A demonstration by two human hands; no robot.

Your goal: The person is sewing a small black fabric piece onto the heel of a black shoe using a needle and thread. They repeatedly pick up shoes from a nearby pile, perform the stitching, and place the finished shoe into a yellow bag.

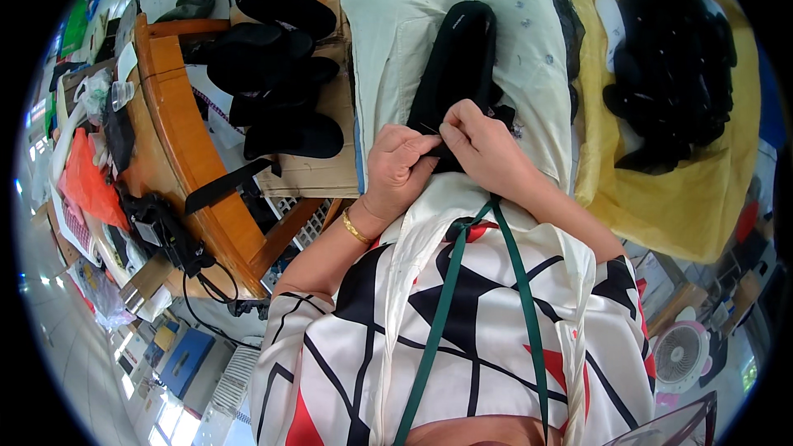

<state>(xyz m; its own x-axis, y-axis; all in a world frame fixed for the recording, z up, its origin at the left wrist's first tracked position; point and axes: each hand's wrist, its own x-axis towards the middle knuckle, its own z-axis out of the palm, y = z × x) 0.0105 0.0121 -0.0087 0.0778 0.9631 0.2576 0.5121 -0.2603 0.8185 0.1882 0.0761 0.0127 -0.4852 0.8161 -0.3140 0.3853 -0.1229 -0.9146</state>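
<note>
A long black cloth shoe (454,49) lies on a white cloth in front of me, its far end pointing away. My left hand (399,167) is closed at the near end of the shoe, thumb and fingertips pinching its black fabric. Close beside it, my right hand (487,149) is closed in a pinch over the same end. A thin needle (427,128) shows faintly between the two hands. The fingers hide the exact spot where it meets the fabric.
Several black shoes (293,134) rest on a cardboard box (330,169) at the left, beside an orange-brown wooden table (186,116). On the right, a yellow sheet (603,149) holds a heap of black shoes (677,74). A fan (681,353) stands lower right.
</note>
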